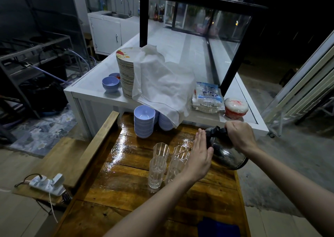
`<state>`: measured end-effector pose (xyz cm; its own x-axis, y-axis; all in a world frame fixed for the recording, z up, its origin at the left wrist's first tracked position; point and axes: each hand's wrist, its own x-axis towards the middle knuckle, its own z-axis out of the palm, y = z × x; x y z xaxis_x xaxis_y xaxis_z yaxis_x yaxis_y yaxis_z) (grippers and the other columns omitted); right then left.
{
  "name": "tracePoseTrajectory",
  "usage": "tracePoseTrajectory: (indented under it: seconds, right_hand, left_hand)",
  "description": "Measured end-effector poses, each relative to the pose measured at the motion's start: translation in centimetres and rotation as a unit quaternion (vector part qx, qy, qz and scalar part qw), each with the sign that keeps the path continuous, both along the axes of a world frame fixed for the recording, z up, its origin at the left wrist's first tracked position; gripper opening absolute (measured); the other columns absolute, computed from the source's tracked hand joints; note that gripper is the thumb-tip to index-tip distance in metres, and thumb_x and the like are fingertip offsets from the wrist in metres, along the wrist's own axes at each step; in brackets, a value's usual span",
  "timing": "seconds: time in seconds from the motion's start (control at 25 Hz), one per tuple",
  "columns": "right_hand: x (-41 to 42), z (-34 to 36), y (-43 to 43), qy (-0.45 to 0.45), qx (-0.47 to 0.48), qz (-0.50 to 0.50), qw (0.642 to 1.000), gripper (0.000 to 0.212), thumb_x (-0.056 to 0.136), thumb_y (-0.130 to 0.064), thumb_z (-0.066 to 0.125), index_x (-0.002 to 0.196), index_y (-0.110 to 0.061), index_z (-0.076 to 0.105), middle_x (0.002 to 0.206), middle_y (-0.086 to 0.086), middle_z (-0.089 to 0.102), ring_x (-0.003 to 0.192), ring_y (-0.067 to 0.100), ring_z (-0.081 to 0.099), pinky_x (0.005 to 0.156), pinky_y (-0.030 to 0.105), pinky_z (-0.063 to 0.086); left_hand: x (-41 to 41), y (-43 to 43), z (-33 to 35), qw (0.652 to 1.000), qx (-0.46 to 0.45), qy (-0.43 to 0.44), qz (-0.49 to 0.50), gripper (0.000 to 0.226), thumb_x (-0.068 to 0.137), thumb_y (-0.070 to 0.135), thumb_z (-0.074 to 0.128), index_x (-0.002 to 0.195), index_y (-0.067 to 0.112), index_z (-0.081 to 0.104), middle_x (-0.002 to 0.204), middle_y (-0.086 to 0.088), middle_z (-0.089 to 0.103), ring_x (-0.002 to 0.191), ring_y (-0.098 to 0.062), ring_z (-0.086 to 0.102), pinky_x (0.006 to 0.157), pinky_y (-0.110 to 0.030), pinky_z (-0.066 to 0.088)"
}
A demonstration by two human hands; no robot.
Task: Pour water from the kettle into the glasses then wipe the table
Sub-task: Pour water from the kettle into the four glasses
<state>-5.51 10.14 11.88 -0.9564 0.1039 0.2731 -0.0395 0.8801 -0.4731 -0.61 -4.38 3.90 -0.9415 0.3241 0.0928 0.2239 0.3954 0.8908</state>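
Note:
A shiny metal kettle (228, 155) with a black lid and handle hangs tilted over the right side of the wet wooden table (126, 188). My right hand (238, 137) grips its handle from above. My left hand (198, 155) lies flat and open against the kettle's left side, fingers straight. Several clear faceted glasses stand just left of the kettle; the front left glass (156, 173) and the back left glass (161, 151) look empty, and the right ones (179, 157) are partly hidden behind my left hand. A dark blue cloth (218, 227) lies at the table's near edge.
Stacks of lilac bowls (144, 121) stand at the table's far end. Behind it, a white counter (94, 92) carries a tall plate stack under a white cloth (162, 85), bagged items and a glass case. A power strip (47, 183) lies on a low shelf at left.

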Motion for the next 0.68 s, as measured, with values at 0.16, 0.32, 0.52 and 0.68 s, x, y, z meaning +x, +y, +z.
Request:
tracePoseTrajectory:
  seconds: [0.16, 0.32, 0.52, 0.68]
  right_hand:
    - [0.1, 0.5, -0.5, 0.008, 0.012, 0.028, 1.0, 0.038, 0.079, -0.028, 0.037, 0.043, -0.014, 0.038, 0.046, 0.009, 0.041, 0.046, 0.021, 0.034, 0.046, 0.031, 0.025]
    - [-0.1, 0.5, -0.7, 0.016, 0.033, 0.042, 0.998, 0.039, 0.079, -0.028, 0.037, 0.043, -0.014, 0.037, 0.045, 0.008, 0.039, 0.044, 0.02, 0.031, 0.045, 0.03, 0.021]
    - [-0.3, 0.4, -0.9, 0.029, 0.046, 0.053, 0.997, 0.04, 0.079, -0.028, 0.038, 0.041, -0.016, 0.035, 0.042, 0.006, 0.038, 0.042, 0.019, 0.03, 0.045, 0.029, 0.02]
    - [-0.3, 0.6, -1.2, 0.038, 0.053, 0.076, 0.995, 0.041, 0.08, -0.025, 0.039, 0.04, -0.017, 0.035, 0.041, 0.005, 0.037, 0.04, 0.017, 0.029, 0.046, 0.027, 0.021]
  left_hand:
    - [0.1, -0.2, -0.2, 1.0, 0.001, 0.001, 0.004, 0.06, 0.105, 0.029, 0.026, 0.152, 0.017, -0.008, 0.16, 0.003, -0.015, 0.144, -0.005, -0.017, 0.117, -0.022, -0.007]
    - [0.1, -0.5, -0.1, 1.0, -0.001, -0.002, 0.002, 0.06, 0.105, 0.028, 0.027, 0.151, 0.015, -0.009, 0.16, 0.002, -0.016, 0.145, -0.007, -0.017, 0.117, -0.022, -0.007]
    - [0.3, -0.7, 0.0, 1.0, 0.007, -0.007, 0.004, 0.061, 0.105, 0.028, 0.028, 0.151, 0.015, -0.01, 0.159, 0.002, -0.018, 0.145, -0.007, -0.017, 0.116, -0.021, -0.008]
    - [0.3, -0.9, -0.2, 1.0, 0.006, -0.007, 0.007, 0.062, 0.105, 0.03, 0.028, 0.151, 0.016, -0.011, 0.159, 0.002, -0.019, 0.144, -0.006, -0.018, 0.116, -0.021, -0.008]
